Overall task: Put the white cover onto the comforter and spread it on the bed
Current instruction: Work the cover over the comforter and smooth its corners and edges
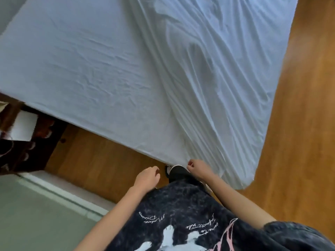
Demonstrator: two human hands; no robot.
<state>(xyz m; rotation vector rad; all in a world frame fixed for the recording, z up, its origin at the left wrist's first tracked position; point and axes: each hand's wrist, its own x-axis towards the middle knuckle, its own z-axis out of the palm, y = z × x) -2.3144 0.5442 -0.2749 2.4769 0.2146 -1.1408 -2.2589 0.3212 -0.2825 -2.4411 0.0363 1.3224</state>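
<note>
White cover (208, 78) lies rumpled over the bed's (72, 69) two-o'clock half. My right hand (198, 168) pinches its near edge at six o'clock; my left hand (147, 176) hangs loosely curled, holding nothing. I judge spreading's underway; next, tug it toward nine o'clock.

Both arms are stretched out forward and down from the body, and both are bare up to the short sleeves. The left hand (147, 177) is held low with its fingers loosely curled, and nothing is held in it. The right hand (198, 168) is held a bit farther forward, near the left one. Its fingers are curled in, and its thumb and fingertips are pinched together.
</note>
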